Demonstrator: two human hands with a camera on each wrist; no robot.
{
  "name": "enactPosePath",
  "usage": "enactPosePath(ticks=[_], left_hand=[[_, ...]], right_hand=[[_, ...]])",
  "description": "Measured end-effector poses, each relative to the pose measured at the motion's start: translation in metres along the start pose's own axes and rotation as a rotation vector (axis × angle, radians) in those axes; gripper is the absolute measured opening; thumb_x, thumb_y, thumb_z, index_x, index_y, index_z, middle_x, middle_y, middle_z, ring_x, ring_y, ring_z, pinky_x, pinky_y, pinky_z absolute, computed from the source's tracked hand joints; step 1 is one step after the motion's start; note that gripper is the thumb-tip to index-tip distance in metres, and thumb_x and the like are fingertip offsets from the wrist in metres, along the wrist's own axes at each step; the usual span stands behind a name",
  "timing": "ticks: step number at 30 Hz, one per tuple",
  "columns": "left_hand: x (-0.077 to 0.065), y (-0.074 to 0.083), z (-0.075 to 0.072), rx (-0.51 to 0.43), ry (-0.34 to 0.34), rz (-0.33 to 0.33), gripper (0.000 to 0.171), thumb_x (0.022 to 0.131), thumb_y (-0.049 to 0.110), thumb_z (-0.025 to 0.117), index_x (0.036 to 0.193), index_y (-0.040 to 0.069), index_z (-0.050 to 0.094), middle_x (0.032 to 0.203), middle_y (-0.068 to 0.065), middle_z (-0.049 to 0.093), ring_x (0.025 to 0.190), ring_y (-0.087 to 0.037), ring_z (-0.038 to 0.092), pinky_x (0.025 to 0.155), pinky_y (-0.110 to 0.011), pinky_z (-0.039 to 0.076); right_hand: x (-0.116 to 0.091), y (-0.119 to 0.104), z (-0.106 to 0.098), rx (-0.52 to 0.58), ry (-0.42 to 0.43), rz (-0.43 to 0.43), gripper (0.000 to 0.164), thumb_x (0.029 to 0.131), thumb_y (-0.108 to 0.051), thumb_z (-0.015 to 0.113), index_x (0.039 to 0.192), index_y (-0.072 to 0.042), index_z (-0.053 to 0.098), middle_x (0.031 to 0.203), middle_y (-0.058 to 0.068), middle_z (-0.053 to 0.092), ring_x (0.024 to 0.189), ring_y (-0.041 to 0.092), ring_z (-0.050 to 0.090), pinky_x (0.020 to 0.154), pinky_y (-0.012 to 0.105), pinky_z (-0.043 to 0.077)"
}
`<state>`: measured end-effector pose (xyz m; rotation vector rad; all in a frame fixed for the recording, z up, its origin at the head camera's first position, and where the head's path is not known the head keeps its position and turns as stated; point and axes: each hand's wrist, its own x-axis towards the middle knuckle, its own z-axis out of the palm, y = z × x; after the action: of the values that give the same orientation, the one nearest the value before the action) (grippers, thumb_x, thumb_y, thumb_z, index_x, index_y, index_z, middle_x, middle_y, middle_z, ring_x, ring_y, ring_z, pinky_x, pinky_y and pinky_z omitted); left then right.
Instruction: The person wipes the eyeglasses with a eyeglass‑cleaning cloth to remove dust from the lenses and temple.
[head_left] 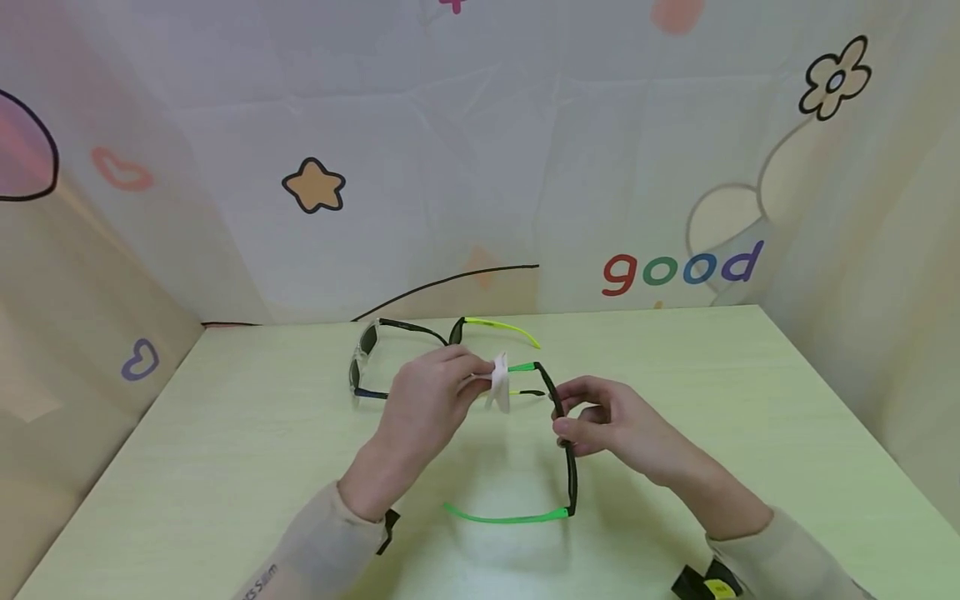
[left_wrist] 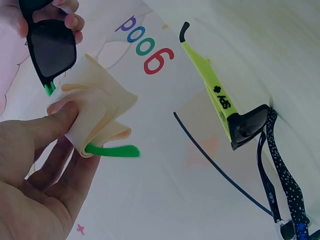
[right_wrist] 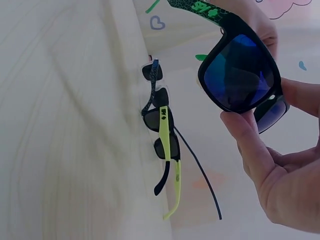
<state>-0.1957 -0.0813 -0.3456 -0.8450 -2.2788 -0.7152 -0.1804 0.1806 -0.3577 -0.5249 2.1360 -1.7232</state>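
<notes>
Black sunglasses with green temples (head_left: 510, 520) are held above the table, their temples pointing left. My right hand (head_left: 622, 421) pinches the front frame near its middle, between thumb and fingers. A pale folded cloth (head_left: 500, 383) is wrapped around the far temple, and my left hand (head_left: 431, 392) pinches it there. In the left wrist view, the green temple tip (left_wrist: 115, 151) sticks out of the cloth, below the thumb. Blue-tinted lenses (right_wrist: 242, 75) show in the right wrist view, the thumb close under one of them.
Behind the left hand, on the table (head_left: 225, 467), stand clear-framed sunglasses (head_left: 363, 358) with dark temples and black sunglasses with yellow temples (head_left: 502, 325), close together. A printed curtain (head_left: 450, 167) hangs along the table's back edge.
</notes>
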Motion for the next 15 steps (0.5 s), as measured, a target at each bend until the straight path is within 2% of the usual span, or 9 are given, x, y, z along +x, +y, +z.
enactPosePath(ticks=[6, 15], left_hand=[[-0.003, -0.006, -0.003, -0.013, -0.004, -0.044, 0.017, 0.079, 0.005, 0.088, 0.094, 0.004, 0.080, 0.090, -0.001, 0.074, 0.074, -0.015, 0.070, 0.064, -0.024, 0.057], [-0.008, -0.014, -0.005, -0.047, 0.012, -0.104, 0.016, 0.079, 0.003, 0.088, 0.092, 0.005, 0.079, 0.086, -0.001, 0.071, 0.070, -0.013, 0.066, 0.063, -0.024, 0.056]], right_hand=[[-0.006, -0.002, -0.011, 0.019, 0.037, 0.011, 0.043, 0.098, -0.014, 0.070, 0.129, 0.010, 0.052, 0.107, 0.018, 0.063, 0.094, 0.027, 0.069, 0.084, 0.042, 0.061], [-0.011, -0.003, -0.020, 0.025, 0.076, -0.031, 0.046, 0.099, -0.013, 0.067, 0.133, 0.013, 0.049, 0.113, 0.019, 0.061, 0.099, 0.028, 0.070, 0.085, 0.040, 0.061]])
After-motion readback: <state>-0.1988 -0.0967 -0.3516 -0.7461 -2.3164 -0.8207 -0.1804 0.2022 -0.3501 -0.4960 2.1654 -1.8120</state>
